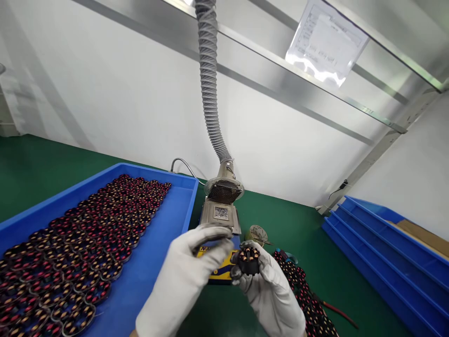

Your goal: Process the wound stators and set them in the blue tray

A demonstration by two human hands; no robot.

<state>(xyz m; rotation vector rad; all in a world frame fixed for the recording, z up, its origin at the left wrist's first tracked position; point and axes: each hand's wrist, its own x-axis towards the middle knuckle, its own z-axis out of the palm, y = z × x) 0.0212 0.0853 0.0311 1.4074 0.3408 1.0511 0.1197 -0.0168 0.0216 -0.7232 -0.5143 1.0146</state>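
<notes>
My right hand (268,285), in a white glove with darkened fingertips, grips a small round wound stator (249,260) with a black rim and copper coils facing up. My left hand (194,260), gloved the same way, is beside it on the left. Its thumb and fingers are apart, slightly blurred, and nothing shows between them. Right behind both hands stands a yellow and blue bench machine (220,271) with a metal top (212,213), partly covered by my left hand. A small round tin (257,232) sits just beyond my right hand.
On the left, a large blue tray (163,220) holds many similar stators (105,224) in rows. More parts (305,299) lie at right by a red-handled tool (340,313). Stacked blue trays (382,252) stand far right. A grey exhaust hose (208,89) hangs above the machine.
</notes>
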